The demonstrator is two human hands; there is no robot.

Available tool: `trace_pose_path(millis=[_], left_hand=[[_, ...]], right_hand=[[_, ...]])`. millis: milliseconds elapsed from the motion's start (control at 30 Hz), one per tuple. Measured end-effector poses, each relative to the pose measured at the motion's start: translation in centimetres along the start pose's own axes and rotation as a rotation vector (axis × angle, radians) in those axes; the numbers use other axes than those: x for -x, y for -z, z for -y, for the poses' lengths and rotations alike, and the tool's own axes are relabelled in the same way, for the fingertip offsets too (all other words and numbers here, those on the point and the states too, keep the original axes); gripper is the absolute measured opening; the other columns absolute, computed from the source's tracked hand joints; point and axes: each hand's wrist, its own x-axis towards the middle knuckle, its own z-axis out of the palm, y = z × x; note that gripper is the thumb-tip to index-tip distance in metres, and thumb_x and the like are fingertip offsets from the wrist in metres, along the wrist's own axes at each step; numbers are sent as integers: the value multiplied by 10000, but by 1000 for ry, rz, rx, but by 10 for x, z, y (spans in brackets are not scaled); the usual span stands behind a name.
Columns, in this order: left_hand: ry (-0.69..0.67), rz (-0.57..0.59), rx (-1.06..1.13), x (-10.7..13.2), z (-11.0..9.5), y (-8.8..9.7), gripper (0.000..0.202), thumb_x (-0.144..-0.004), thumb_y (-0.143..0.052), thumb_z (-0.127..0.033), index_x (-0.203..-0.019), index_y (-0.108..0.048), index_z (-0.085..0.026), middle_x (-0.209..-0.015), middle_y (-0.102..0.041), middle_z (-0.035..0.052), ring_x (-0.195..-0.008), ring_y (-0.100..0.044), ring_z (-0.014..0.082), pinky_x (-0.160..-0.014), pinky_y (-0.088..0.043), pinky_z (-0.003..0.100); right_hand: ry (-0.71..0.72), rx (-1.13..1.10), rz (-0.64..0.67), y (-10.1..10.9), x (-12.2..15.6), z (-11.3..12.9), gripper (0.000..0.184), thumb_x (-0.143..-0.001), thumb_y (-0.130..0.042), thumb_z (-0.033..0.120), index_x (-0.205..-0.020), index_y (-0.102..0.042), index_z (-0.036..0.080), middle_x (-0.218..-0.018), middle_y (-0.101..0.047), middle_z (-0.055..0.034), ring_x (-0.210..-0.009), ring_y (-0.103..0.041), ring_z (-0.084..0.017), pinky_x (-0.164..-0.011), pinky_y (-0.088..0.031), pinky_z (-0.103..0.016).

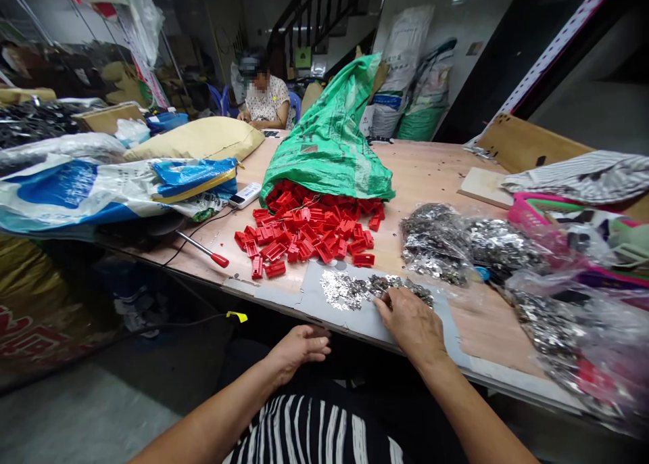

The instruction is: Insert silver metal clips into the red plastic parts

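Note:
My right hand (414, 320) rests at the table's front edge on a pile of small flat metal pieces (345, 289), which lie on a grey sheet (317, 308). Its fingers are curled with the thumb near the index finger; whatever is between them is hidden. In front of the table edge, low over my lap, my left hand (300, 349) is held with fingers stretched out and nothing visible in it. Beyond the metal pieces, many red plastic housings (304, 237) spill from the mouth of a green woven sack (329, 139).
Clear plastic bags of metal pieces (439, 241) stand to the right, by a pink basket (527, 210). At left are a rod with a red handle (219, 260), a white device (246, 195) and blue-white sacking (101, 187). Another person (266, 99) sits across the table.

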Motion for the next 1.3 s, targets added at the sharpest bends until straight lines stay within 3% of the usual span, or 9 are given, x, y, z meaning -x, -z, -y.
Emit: trace_pose_path(millis=[167,267,400,500,667,833,1067,1200,1300], left_hand=[[-187,170,-273,16,-37,-3,232,-752,-681,-344,-796,-674,-117,-737,-663,69,-641,-656,161,-587,-492,247],[-536,-85,-491,14,-67,4,205,-808,-614,-280,-977,-658,-172,-790,-660,46,-671,-650,164,-573,-481,244],[-1006,-495,-1048,-2,-105,17,339,-856,-534,-170,-1182,-610,-222,-1127,-617,97,-1016,-582,227,-910,-455,364],[-1050,-655,-1374,-21,-121,26,461,-827,-539,-117,-1280,-551,-203,-1267,-545,140,-1152,-493,289,-969,-410,421],[-956,-676,-1621,-48,-128,36,456,-787,-566,-96,-1229,-580,-210,-1195,-604,121,-1076,-502,292,-914,-408,422],[-963,-679,-1615,-51,-126,38,328,-785,-595,-134,-1107,-620,-192,-1007,-652,108,-988,-509,282,-874,-406,407],[-1025,-711,-1479,-27,-124,31,210,-787,-632,-178,-995,-611,-196,-1007,-640,103,-1012,-519,282,-901,-412,413],[-1079,-599,-944,-7,-118,18,200,-772,-680,-215,-944,-580,-200,-1036,-623,76,-1023,-549,235,-937,-414,380],[-847,-361,-346,6,-105,3,241,-715,-746,-265,-843,-555,-191,-843,-631,14,-807,-608,162,-773,-475,292]], right_hand=[[11,37,34,2,0,1,154,-894,-492,267,-817,-601,191,-858,-658,-66,-795,-633,-206,-665,-416,-301],[3,37,56,6,1,1,175,-902,-454,243,-822,-600,191,-870,-661,-66,-794,-634,-202,-643,-403,-295],[-33,-65,147,14,4,2,174,-889,-458,259,-809,-603,209,-877,-665,-48,-786,-629,-195,-596,-370,-279],[-27,-162,245,20,6,2,179,-873,-478,274,-765,-610,220,-848,-668,-32,-753,-618,-185,-567,-339,-268],[-50,-208,181,22,9,-4,133,-864,-502,241,-835,-629,218,-910,-677,-36,-801,-619,-189,-599,-355,-268],[-8,-247,129,19,8,-4,140,-853,-524,201,-915,-643,237,-955,-691,-22,-820,-631,-184,-641,-400,-272],[74,-175,162,13,4,4,136,-871,-522,215,-902,-650,247,-944,-695,-17,-813,-630,-174,-632,-394,-263],[92,-215,124,11,6,1,124,-869,-494,224,-854,-617,236,-918,-686,-21,-796,-626,-179,-622,-377,-264],[23,-321,85,10,8,-2,84,-845,-482,237,-858,-564,233,-852,-682,-12,-738,-626,-178,-586,-367,-257]])
